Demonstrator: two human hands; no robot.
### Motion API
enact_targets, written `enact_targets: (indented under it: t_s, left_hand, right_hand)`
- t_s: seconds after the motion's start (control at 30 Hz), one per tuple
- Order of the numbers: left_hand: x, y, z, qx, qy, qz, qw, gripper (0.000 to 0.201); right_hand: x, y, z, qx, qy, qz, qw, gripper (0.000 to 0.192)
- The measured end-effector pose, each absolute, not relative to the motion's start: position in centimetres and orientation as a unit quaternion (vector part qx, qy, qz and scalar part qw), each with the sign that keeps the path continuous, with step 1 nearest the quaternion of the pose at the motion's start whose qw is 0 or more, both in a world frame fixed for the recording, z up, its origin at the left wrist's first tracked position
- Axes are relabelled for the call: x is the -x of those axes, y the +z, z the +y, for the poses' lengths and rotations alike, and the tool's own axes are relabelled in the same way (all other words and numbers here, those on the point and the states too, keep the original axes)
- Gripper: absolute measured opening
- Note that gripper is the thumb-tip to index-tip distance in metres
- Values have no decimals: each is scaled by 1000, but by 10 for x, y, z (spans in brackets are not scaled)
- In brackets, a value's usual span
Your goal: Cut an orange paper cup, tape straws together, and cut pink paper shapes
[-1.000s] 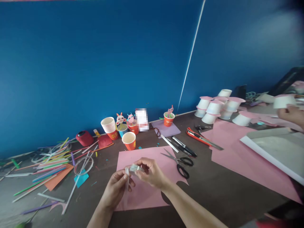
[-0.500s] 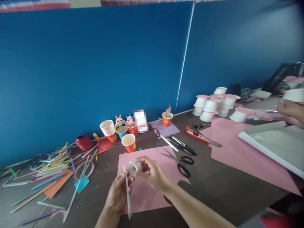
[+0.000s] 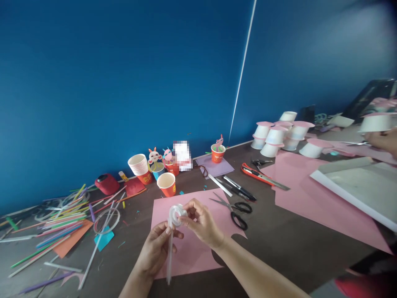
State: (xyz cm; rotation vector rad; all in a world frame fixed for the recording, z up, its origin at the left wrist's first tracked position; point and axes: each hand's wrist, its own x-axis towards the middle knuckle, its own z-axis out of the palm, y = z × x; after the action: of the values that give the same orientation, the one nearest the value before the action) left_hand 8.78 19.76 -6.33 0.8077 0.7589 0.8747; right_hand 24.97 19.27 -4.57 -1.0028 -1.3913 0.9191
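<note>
In front of me my left hand (image 3: 159,246) pinches a thin pair of translucent straws (image 3: 169,258) upright between thumb and fingers. My right hand (image 3: 201,223) grips a roll of clear tape (image 3: 177,215) by its side, at the top of the straws. The roll's edge appears to touch the straw tops; whether a tape end is stuck there I cannot make out. Beneath both hands lies a sheet of pink paper (image 3: 192,265). Black-handled scissors (image 3: 232,209) rest open on its right edge.
Coloured straws (image 3: 62,227) are scattered at left. Paper cups (image 3: 167,185), some with animal figures, line the back. A red utility knife (image 3: 263,177) and pens (image 3: 238,188) lie to the right. Beyond stand white cups (image 3: 276,135) with pink rims and another person's hand (image 3: 381,140).
The tape roll has come over the straw tops and turned its open face more toward me. At far right, the other person's hand has shifted, now under a white cup.
</note>
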Motion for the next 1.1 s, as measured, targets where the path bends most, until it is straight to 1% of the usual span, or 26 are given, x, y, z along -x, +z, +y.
enact_targets:
  t_s: [0.1, 0.2, 0.3, 0.43, 0.6, 0.8, 1.03, 1.1]
  left_hand:
    - [-87, -59, 199, -391, 403, 349, 751, 13]
    - [-86, -56, 200, -406, 415, 345, 738, 12]
    - [-84, -57, 201, -408, 402, 346, 743, 13]
    - [-84, -59, 202, -386, 414, 344, 749, 13]
    - [-84, -60, 202, -386, 423, 336, 748, 13]
    - [-84, -62, 202, -378, 424, 340, 749, 15]
    - [-84, -58, 203, -413, 416, 349, 731, 14]
    - [-83, -59, 203, -405, 420, 341, 737, 13]
  right_hand:
    - [-251, -43, 193, 418, 409, -597, 548, 22]
    - [-251, -40, 192, 412, 439, -610, 515, 23]
    - [-251, -39, 192, 411, 443, -629, 489, 24]
    - [-251, -42, 192, 431, 412, -634, 493, 20]
    - [-251, -43, 192, 406, 425, -636, 501, 23]
    - [-251, -42, 192, 417, 398, -640, 508, 21]
    - [-251, -36, 187, 410, 394, -675, 471, 22]
    - [-250, -37, 186, 416, 379, -683, 465, 20]
